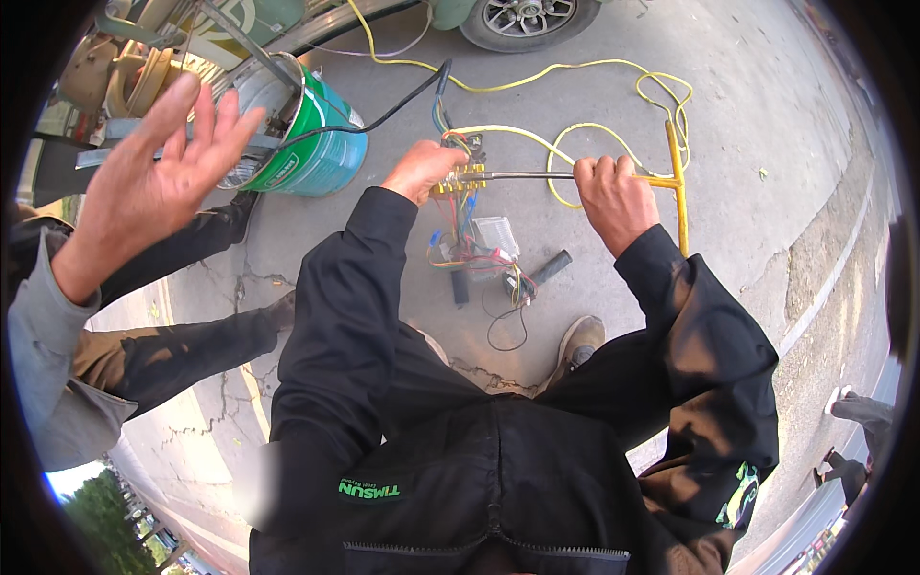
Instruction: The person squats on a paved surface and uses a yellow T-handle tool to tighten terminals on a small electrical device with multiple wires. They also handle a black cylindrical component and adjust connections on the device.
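My left hand (424, 169) holds a terminal block (460, 185) with brass-coloured terminals just above the pavement. Wires run into it from above and below. My right hand (617, 198) is closed around a long-shafted tool with a yellow T-shaped handle (677, 205). Its metal shaft (532, 175) lies level and reaches the terminals; the exact contact at the tip is too small to tell. Below the block hangs or lies a tangle of thin coloured wires (471, 255), beside a clear plastic cover (497, 236) and a black tube-like grip (552, 267).
At left, another person's open hand (158, 165) reaches in above a green and blue bucket (327, 151) containing metal parts. A black cable (345, 130) crosses the bucket. Yellow cable (550, 70) loops over the concrete. A vehicle wheel (530, 16) stands at the top; my shoe (583, 338) is below.
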Tool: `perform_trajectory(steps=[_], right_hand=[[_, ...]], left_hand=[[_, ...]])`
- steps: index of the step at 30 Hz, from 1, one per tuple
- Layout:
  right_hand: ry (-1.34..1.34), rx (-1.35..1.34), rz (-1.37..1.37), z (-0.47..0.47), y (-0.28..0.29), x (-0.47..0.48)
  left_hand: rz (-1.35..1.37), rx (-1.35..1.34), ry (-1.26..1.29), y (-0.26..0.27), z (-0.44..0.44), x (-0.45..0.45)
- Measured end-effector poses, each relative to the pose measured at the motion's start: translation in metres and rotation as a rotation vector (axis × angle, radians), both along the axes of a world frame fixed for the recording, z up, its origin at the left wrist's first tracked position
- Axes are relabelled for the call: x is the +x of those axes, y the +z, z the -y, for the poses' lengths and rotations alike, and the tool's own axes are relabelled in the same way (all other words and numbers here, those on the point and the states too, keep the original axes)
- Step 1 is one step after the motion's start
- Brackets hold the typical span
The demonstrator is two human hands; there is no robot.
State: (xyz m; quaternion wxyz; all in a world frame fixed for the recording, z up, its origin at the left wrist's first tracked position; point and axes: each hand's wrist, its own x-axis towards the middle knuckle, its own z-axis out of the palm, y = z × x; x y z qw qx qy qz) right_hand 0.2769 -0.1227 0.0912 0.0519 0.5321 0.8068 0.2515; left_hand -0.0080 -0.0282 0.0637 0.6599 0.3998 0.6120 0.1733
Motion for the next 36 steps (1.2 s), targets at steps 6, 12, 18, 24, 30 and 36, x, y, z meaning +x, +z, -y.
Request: perform_trajectory(steps=[6, 12, 18, 24, 30, 36], right_hand=[[-0.024, -0.211, -0.221, -0.001, -0.035, 0.035], [-0.030, -0.590, -0.353, 0.006, -0.076, 0.090], [-0.282, -0.976, -0.370, 0.067, -0.164, 0.148], [-0.569, -1.129, -0.432, 0.133, -0.246, 0.162], [-0.743, -1.083, -0.557, 0.164, -0.265, 0.159], [-0.766, -1.028, -0.498, 0.215, -0.270, 0.184]], left_hand=[[0.069, 0.002, 0.007, 0.001, 0.001, -0.001], [0.092, -0.061, 0.001, 0.003, 0.001, -0.006], [0.120, -0.077, -0.003, 0.005, 0.003, -0.009], [0.125, -0.068, -0.068, 0.005, 0.002, -0.013], [0.075, -0.051, -0.090, 0.007, 0.001, -0.011], [0.155, -0.075, -0.052, 0.004, 0.004, -0.009]])
